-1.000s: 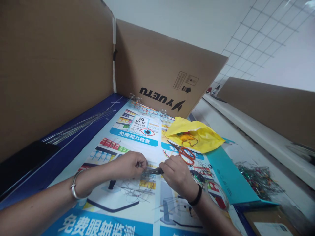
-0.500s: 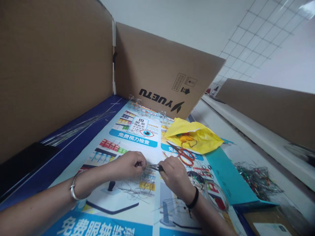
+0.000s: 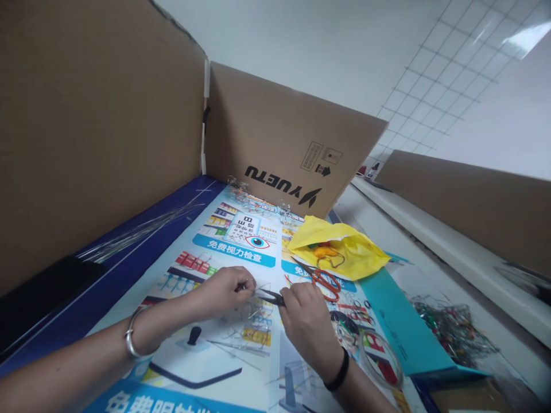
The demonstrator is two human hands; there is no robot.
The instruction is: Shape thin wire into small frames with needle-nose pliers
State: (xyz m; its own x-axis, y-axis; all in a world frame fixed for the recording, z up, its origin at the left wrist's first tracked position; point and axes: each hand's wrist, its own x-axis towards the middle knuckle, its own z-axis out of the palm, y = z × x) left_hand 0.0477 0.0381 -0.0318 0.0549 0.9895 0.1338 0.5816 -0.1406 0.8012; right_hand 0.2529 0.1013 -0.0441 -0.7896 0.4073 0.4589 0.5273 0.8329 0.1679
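Note:
My left hand (image 3: 226,291), with a silver bangle at the wrist, is closed in a pinch on a thin wire (image 3: 263,287). My right hand (image 3: 307,321) wraps round a pair of pliers (image 3: 272,297). Their narrow jaws point left at the wire near my left fingertips and look slightly parted. Below the hands, loose thin wire pieces (image 3: 241,335) lie on the printed poster (image 3: 172,350). Orange-handled scissors (image 3: 326,285) rest just beyond my right hand, against a yellow pouch (image 3: 365,255) with orange thread (image 3: 326,252) in its mouth.
Cardboard walls (image 3: 275,126) stand at the back and left. Long straight wires (image 3: 142,232) lie along the left edge. A tangled wire pile (image 3: 456,330) sits at the right, beyond a teal strip (image 3: 400,315). A clear round roll (image 3: 381,358) lies near my right wrist.
The pliers' jaws have parted slightly and their tips sit a little away from my left fingertips. My left hand keeps its pinch. The whole view has shifted slightly.

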